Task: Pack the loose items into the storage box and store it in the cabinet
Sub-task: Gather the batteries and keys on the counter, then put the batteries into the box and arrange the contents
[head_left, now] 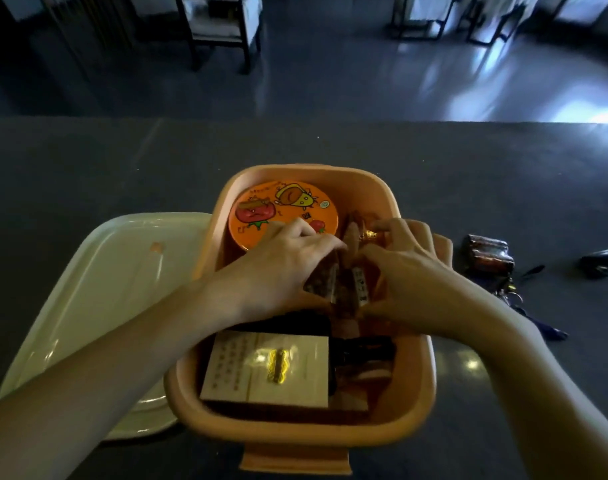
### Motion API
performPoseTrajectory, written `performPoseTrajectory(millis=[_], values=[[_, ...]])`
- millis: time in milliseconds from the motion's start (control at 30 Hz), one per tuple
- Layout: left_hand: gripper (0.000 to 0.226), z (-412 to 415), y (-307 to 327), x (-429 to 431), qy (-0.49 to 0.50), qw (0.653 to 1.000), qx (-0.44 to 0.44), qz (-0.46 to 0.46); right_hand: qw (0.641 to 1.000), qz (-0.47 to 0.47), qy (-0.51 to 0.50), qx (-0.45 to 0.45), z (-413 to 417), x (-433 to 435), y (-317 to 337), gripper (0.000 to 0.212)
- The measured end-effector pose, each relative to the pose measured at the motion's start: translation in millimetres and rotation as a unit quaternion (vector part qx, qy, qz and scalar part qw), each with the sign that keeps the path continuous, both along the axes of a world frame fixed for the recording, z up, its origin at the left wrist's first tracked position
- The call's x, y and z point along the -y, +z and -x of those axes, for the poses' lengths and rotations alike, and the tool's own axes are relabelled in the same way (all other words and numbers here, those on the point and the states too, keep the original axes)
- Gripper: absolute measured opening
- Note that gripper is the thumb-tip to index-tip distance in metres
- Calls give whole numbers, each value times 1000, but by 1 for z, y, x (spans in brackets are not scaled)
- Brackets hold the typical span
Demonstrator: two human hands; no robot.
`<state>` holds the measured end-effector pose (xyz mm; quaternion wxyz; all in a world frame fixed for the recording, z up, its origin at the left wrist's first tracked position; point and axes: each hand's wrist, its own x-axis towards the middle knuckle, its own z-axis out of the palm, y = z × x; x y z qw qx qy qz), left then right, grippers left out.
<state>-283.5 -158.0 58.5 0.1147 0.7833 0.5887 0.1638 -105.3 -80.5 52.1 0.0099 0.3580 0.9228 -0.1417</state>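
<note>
An orange storage box (403, 403) stands on the dark counter in front of me. Inside it lie a round orange tin with cartoon faces (281, 209), a cream booklet with a gold emblem (267, 368), and some dark items beneath. Both hands are inside the box over a bundle of snack packets (344, 282). My left hand (278, 268) grips the packets from the left, and my right hand (410, 271) pinches them from the right. How many packets there are is hidden by my fingers.
The pale green lid (87, 299) lies flat to the left of the box. On the counter to the right lie a dark glossy pouch with keys and a lanyard (489, 258) and a small black object (600, 261). Beyond the counter are floor and chairs (222, 26).
</note>
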Motion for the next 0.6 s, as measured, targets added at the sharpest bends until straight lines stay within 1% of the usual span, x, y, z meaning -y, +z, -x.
performPoseTrajectory(millis=[200, 300, 367, 500, 600], values=[[65, 3, -4, -3, 8, 1000, 25, 0, 998, 18, -14, -62, -2, -3, -4, 45], [63, 1, -1, -2, 21, 999, 23, -20, 993, 22, -29, -110, -13, -4, -2, 43], [60, -5, 2, -1, 32, 999, 27, -31, 991, 24, -30, -125, -27, -10, 2, 44], [59, -40, 10, -3, 24, 998, 56, -14, 985, 26, -44, -166, -66, -28, 9, 39], [58, -79, 9, -12, 12, 998, 50, -29, 982, 33, -65, -172, -101, -47, 12, 37]])
